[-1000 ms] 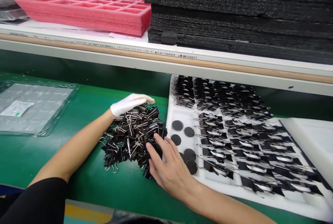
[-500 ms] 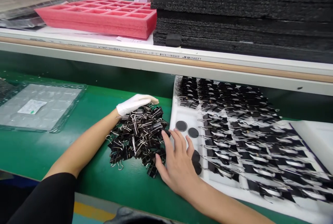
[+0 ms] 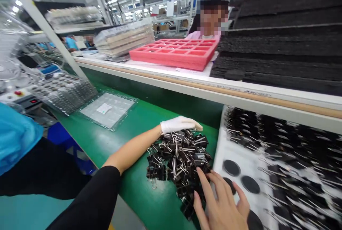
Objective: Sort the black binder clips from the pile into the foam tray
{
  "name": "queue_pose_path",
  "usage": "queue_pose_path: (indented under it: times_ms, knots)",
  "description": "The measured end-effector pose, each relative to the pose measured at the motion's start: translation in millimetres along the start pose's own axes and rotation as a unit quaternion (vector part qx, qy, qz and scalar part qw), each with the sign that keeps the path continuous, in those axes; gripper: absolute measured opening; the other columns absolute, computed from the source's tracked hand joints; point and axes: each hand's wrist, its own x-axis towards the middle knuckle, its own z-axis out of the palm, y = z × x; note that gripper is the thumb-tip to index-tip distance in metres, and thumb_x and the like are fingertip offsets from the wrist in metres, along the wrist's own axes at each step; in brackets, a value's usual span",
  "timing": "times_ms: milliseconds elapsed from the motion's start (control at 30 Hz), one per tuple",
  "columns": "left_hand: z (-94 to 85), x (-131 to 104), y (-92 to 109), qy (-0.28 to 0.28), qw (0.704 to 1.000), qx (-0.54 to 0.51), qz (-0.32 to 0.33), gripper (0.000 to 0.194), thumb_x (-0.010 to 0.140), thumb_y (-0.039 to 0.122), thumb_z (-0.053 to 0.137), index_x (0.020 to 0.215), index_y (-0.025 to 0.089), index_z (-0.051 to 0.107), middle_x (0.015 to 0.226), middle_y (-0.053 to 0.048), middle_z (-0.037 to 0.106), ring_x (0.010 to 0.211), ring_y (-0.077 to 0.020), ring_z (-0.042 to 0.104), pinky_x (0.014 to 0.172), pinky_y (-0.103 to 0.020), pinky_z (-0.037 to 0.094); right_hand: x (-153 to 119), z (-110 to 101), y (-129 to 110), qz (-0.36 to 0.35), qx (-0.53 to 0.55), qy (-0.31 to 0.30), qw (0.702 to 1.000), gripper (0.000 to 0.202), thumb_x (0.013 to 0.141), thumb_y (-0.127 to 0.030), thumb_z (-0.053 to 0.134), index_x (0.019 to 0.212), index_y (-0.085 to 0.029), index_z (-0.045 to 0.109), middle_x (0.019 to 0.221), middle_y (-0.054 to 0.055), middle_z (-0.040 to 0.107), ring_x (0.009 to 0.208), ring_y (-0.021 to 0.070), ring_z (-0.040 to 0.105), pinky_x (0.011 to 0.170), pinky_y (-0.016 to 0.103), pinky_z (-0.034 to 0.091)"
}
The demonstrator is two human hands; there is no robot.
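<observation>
A heap of black binder clips with silver wire handles lies on the green table. My left hand, in a white glove, rests along the far side of the heap with its fingers stretched out. On the near right side, my bare right hand has its fingers spread, the tips against the edge of the clips. Right of the heap, a white foam tray bears round black discs and rows of parts with binder clips on them.
A clear plastic tray with a label lies left of the heap. Above the table runs a shelf with a red foam tray and stacked black foam sheets. A co-worker is behind it; a blue sleeve shows at left.
My view has swung left and up, so the table's things appear farther right and lower. Both hands stay at the heap, and its shape looks much the same.
</observation>
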Motion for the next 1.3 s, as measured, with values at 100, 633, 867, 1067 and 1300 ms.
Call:
queue_pose_path:
  times_ms: [100,633,867,1067,1300]
  knots:
    - [-1.3,-0.9,-5.3,-0.005,1.0,-0.001,0.01,0.06,0.097,0.066,0.061,0.126,0.015,0.074,0.133,-0.017,0.072,0.128,-0.0285,0.067,0.118,-0.046,0.048,-2.1,10.4,5.3,-0.026,-0.029,0.034,0.999,0.05,0.099,-0.025,0.053,0.146,-0.011,0.059,0.115,0.018,0.071,0.101,0.0314,0.069,0.096,0.054,0.037]
    - [1.7,-5.5,4.0,0.003,0.999,-0.034,-0.008,0.06,0.098,0.063,0.063,0.129,0.013,0.072,0.134,-0.016,0.071,0.129,-0.0271,0.065,0.119,-0.043,0.044,1.8,-1.1,-6.3,-0.004,-0.054,-0.014,0.998,0.045,0.103,-0.025,0.047,0.145,-0.014,0.055,0.117,0.016,0.07,0.109,0.0302,0.069,0.103,0.056,0.037]
    - [0.8,-1.7,-12.1,0.09,0.994,-0.064,0.001,0.082,0.094,0.06,0.07,0.158,0.016,0.044,0.111,-0.012,0.074,0.111,-0.022,0.068,0.102,-0.039,0.049,2.6,-3.1,-5.7,-0.021,-0.07,-0.01,0.997,0.045,0.102,-0.025,0.047,0.144,-0.011,0.057,0.116,0.016,0.07,0.11,0.0309,0.068,0.1,0.057,0.038]
    - [-0.6,2.4,-17.7,0.114,0.971,-0.21,-0.029,0.078,0.085,0.059,0.082,0.146,0.017,0.056,0.121,-0.014,0.068,0.111,-0.0246,0.07,0.097,-0.04,0.054,0.6,2.0,-2.5,-0.041,-0.08,0.013,0.996,0.047,0.101,-0.027,0.047,0.144,-0.01,0.059,0.114,0.016,0.071,0.109,0.03,0.067,0.098,0.056,0.038]
    - [-2.0,3.6,-24.9,0.196,0.964,-0.18,0.011,0.077,0.086,0.064,0.078,0.141,0.013,0.061,0.135,-0.024,0.066,0.121,-0.0301,0.068,0.095,-0.039,0.055,3.1,-3.4,-6.3,-0.025,-0.079,-0.012,0.996,0.047,0.102,-0.025,0.048,0.145,-0.01,0.056,0.116,0.016,0.07,0.111,0.0309,0.067,0.099,0.057,0.04]
